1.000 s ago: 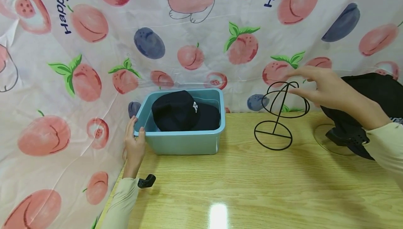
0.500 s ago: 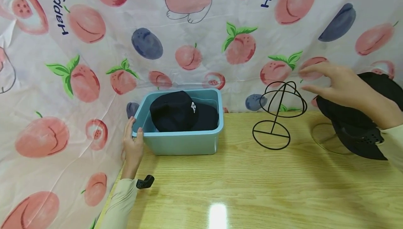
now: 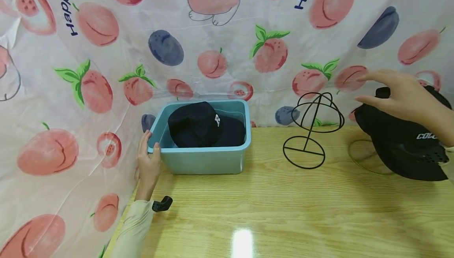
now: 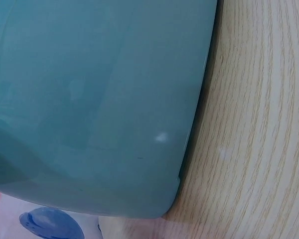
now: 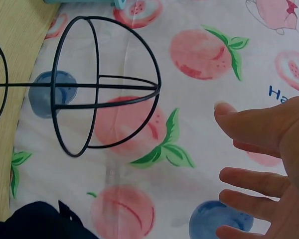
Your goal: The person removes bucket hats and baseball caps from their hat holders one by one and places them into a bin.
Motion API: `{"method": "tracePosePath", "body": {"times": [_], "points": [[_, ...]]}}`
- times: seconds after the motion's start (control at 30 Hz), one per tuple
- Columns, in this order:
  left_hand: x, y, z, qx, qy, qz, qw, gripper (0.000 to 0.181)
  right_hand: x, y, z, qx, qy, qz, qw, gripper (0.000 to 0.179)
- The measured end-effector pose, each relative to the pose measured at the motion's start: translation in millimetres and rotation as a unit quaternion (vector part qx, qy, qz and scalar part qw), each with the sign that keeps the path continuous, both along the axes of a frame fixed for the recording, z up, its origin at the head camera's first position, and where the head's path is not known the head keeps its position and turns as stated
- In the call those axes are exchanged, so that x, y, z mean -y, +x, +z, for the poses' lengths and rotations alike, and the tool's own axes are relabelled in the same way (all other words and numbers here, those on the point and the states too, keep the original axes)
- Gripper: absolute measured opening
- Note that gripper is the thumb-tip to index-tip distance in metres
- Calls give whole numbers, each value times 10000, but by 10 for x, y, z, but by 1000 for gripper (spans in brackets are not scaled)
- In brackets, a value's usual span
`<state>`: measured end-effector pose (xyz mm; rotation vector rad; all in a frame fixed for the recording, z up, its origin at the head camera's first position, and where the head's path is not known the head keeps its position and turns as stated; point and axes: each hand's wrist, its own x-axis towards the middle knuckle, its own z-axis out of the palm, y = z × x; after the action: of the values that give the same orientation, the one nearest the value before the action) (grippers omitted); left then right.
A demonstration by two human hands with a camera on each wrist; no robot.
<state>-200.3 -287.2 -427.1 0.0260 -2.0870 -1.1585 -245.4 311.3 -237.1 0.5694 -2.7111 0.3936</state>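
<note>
My left hand point(image 3: 148, 167) holds the near left corner of a light-blue plastic bin point(image 3: 205, 161), thumb at the front rim and fingers along the left side. A black baseball cap point(image 3: 193, 126) with a small white emblem lies inside the bin. My right hand point(image 3: 408, 96) is in the air, thumb and fingers spread with nothing between them. It overlaps another black cap point(image 3: 386, 131) with white lettering, which sits over a stand with a thin gold base ring point(image 3: 354, 162). In the left wrist view the bin's wall point(image 4: 99, 99) fills most of the picture.
A bare black wire hat stand point(image 3: 307, 131) stands between the bin and the right-hand cap. All of it rests on a wooden table point(image 3: 276, 210). A fruit-printed cloth point(image 3: 234, 80) hangs behind and along the left side.
My right hand has moved right, from the top of the black wire stand to the cap at the right, fingers still apart. The left hand stays on the bin.
</note>
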Motion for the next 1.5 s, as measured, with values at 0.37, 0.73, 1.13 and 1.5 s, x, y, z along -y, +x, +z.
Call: {"method": "tracePosePath", "body": {"times": [0.37,0.73,1.13,1.5], "points": [[40,-50,3,-206,-67,-16,9998,47,-146,38,-45,101,79,-313,9994,61],[14,-38,2,-130,-73,-23,9999,48,-437,-9,-118,76,286,-779,9965,74],[12,-24,8,-107,9,-2,9999,47,-794,-118,-315,70,324,-1213,9921,87],[29,-34,-12,-50,32,-68,10000,47,-1100,-233,-628,435,199,-1878,9810,89]]}}
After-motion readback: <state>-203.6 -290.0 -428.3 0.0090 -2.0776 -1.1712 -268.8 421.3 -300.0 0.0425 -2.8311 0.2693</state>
